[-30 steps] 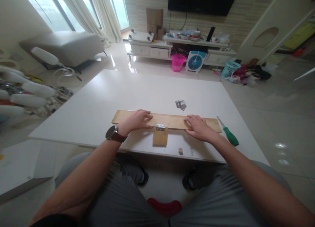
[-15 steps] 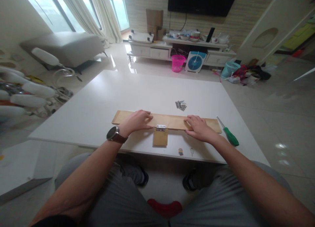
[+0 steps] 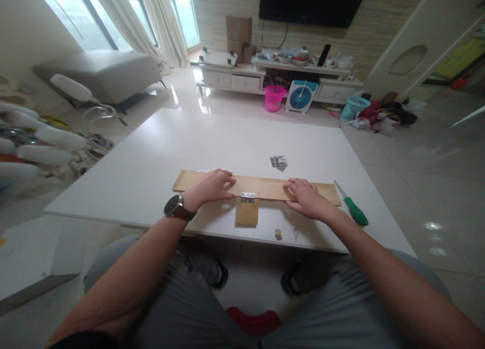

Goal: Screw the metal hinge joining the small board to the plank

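Observation:
A long wooden board [image 3: 261, 186] lies crosswise near the front of the white table [image 3: 212, 142]. A metal hinge [image 3: 247, 197] joins its near edge to a small square wooden piece [image 3: 247, 212]. My left hand [image 3: 214, 187] grips the board left of the hinge, fingers over the top and thumb at the near edge. On the hinge's other side, my right hand [image 3: 303, 196] holds the board in the same way. Past the board's right end rests a screwdriver [image 3: 354, 210] with a green handle. Behind the board sits a small pile of hinges and screws [image 3: 279, 163].
Two small stickers [image 3: 278, 234] are on the table's near edge. Beyond the table stand a pink basket [image 3: 273, 98], a blue and white fan [image 3: 301, 96] and a low cabinet [image 3: 246, 81]. White rounded objects [image 3: 45, 147] crowd the left side.

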`<state>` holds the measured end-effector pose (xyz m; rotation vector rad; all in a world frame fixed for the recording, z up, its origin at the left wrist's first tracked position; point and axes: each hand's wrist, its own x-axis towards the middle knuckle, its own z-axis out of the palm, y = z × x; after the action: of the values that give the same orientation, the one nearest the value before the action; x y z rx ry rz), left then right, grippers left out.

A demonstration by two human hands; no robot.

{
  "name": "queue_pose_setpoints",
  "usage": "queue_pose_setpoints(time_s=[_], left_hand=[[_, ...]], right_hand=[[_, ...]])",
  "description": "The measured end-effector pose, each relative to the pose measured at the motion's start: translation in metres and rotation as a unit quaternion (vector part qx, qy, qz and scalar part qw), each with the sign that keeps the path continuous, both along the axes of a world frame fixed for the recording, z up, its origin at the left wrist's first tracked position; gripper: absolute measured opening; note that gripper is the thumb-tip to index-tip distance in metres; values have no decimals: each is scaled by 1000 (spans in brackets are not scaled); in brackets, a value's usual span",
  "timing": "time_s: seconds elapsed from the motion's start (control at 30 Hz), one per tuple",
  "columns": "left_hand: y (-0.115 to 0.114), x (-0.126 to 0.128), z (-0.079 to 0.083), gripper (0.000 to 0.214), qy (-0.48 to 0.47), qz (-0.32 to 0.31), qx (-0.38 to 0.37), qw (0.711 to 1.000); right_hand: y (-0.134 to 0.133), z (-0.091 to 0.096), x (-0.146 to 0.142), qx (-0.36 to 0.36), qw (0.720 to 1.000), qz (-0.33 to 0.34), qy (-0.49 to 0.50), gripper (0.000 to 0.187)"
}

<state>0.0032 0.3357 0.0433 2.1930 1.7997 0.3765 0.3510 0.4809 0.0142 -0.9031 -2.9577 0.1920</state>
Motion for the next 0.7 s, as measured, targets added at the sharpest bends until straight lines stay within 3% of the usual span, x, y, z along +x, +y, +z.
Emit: queue_pose_setpoints(time_s=[0.17,0.4,0.7], left_hand=[[-1,9,6,5,-22,-20,27,999],[-2,20,13,18,-27,-51,4,998],[-2,18,11,13,-23,-51,-11,998]], right_hand=[[1,-1,1,-3,1000,4,2,40],[1,-2,1,-1,1000,6,11,38],[0,1,1,-5,1000,5,8,38]])
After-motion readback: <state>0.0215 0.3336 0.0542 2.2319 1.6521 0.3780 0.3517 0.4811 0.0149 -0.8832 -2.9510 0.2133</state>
